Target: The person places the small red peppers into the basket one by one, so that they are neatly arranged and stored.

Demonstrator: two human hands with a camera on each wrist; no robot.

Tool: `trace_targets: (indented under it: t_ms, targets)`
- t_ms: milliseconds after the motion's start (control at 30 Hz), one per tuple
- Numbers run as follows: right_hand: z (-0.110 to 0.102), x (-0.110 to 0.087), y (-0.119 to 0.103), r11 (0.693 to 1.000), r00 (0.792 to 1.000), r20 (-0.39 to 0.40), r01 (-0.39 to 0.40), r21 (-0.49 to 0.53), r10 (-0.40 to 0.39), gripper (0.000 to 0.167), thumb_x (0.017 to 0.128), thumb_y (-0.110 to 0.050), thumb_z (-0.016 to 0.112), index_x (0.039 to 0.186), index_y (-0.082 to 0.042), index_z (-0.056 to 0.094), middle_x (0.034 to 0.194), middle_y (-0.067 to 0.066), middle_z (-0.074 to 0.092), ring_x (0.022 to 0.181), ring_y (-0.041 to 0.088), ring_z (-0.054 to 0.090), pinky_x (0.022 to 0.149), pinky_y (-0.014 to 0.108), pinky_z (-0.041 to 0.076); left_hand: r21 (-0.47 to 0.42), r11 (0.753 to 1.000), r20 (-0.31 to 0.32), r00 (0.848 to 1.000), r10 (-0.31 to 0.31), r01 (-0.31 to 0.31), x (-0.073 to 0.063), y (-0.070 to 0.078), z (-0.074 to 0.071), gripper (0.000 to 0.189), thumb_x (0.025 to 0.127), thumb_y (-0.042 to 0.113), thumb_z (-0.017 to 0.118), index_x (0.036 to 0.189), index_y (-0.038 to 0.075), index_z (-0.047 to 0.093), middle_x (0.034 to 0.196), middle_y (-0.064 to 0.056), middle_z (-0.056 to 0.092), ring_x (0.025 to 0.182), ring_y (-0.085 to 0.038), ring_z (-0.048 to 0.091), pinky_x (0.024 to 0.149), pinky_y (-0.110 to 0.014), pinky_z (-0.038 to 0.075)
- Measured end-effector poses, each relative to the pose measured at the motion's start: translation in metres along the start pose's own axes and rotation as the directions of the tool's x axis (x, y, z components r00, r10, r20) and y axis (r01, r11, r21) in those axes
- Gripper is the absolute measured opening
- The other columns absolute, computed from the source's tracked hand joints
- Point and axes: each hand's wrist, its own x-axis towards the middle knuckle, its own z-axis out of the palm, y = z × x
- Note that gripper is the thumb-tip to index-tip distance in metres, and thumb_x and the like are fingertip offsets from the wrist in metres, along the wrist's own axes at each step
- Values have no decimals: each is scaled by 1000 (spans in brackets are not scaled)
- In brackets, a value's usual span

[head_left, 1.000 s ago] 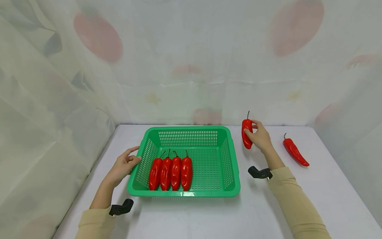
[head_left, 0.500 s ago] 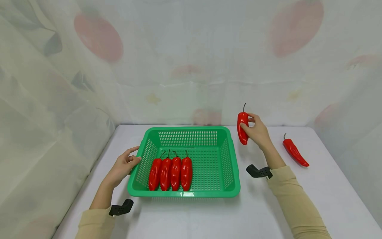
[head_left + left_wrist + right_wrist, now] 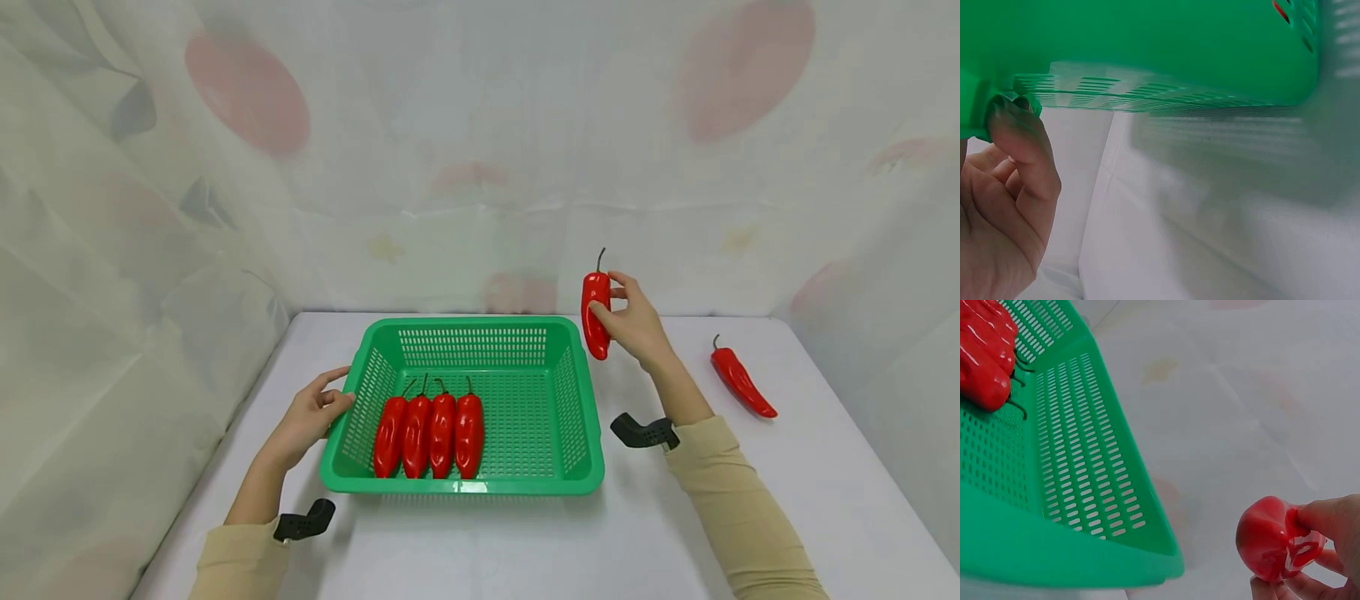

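Observation:
A red chili pepper [image 3: 596, 317] with a dark stem pointing up is pinched between the thumb and fingers of my right hand [image 3: 636, 323], just off the basket's right rear corner and above the table. The right wrist view shows that pepper [image 3: 1266, 537] end-on. My left hand [image 3: 306, 421] grips the left rim of the green plastic basket [image 3: 457, 487]; the left wrist view has its fingers [image 3: 1025, 147] curled at the rim. Several red peppers [image 3: 442, 435] lie side by side in the basket's left half, stems toward the back.
Another red chili pepper [image 3: 738, 382] lies on the white table [image 3: 675, 533] at the right. A pale curtain [image 3: 465, 125] with fruit prints hangs behind the table and along both sides. Black wrist cameras [image 3: 643, 432] sit at both cuffs.
My right hand has lifted its pepper and carried it left toward the basket. The left hand, the basket and the peppers inside it have stayed in place.

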Motion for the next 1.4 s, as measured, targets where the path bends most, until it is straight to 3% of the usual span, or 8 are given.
trace_targets:
  t_ms: [400,900,1233,1400]
  targets:
    - [17,-3,-12,999,995,95,20,30,-22,67,90,-22,58,145,-15,21,131,19,40,95,34,57,72,42,55,-6,1000,-7,1000,-11,11,1,0,0,60,93,29,55,143,14,26,88,-16,55,75,-22,66,65,-40,56]
    - [40,-6,-17,994,984,177,-29,110,9,64,89,-23,60,141,-12,24,136,17,35,92,34,59,67,38,56,-7,1000,1,1000,-4,4,-2,5,1,60,94,26,54,144,12,24,90,-17,56,75,-22,66,65,-39,56]
    - [52,-10,-19,995,973,229,-40,87,19,63,88,-21,61,139,-8,25,138,17,34,105,37,54,72,46,55,-12,1000,3,1000,0,0,0,1,1,61,93,28,54,143,11,25,90,-17,57,75,-23,66,65,-39,56]
    - [57,-12,-19,995,960,280,-44,88,17,67,89,-20,61,141,-9,21,140,19,33,104,37,56,72,42,55,-11,1000,-1,1000,-5,5,0,1,0,60,93,29,55,143,12,25,91,-18,57,75,-23,66,65,-39,56]
